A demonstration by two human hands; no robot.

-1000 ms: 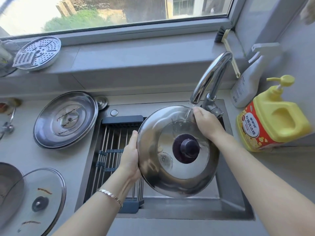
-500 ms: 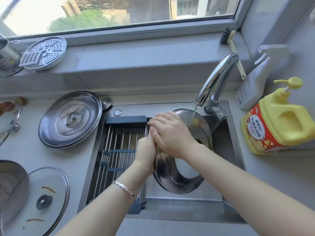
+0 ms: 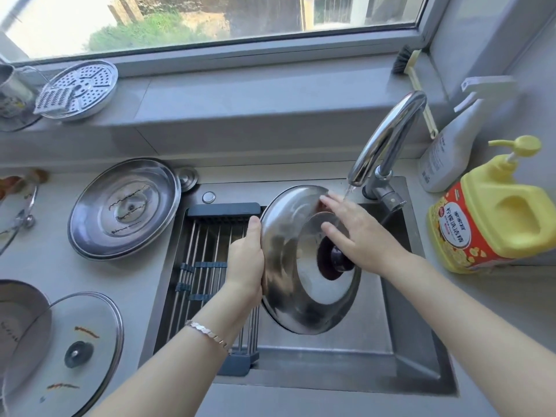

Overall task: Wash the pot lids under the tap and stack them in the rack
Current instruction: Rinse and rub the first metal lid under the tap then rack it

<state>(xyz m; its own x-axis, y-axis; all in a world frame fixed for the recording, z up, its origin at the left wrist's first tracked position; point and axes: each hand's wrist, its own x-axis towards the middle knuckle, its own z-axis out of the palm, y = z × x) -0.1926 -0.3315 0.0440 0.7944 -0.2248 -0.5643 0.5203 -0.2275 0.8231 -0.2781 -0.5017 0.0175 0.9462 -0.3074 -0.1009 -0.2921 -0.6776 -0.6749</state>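
**Rinse Station: Lid Position and Hand Contact**

1. Waiting items. A round glass lid with a steel rim, dark knob and brown streaks (image 3: 69, 353) lies flat on the counter at far left. Behind it, a large stainless steel lid (image 3: 123, 209) lies inverted, its inner face also streaked. Both appear unwashed and are probably parked here within reach of the basin.

2. Rack. The roll-up rack of steel rods with dark end bars (image 3: 207, 236) spans the left half of the steel sink (image 3: 400, 326), so finished lids can drain into the basin.

3. Left hand (image 3: 245, 263). It grips the left rim of the domed stainless steel lid with the dark knob (image 3: 282, 251). The thumb lies along the outer edge; the fingers are hidden behind the lid. This hand carries the weight and holds the lid tilted on edge over the basin, presumably so that water sheds downward.

4. Right hand (image 3: 358, 236). Fingers are straight and spread, resting flat on the domed top face just above the knob. It grasps nothing and appears to be rubbing the surface.

5. Curved chrome tap (image 3: 388, 139). Its thin stream of water (image 3: 347, 192) falls onto the right hand and the lid's upper edge.
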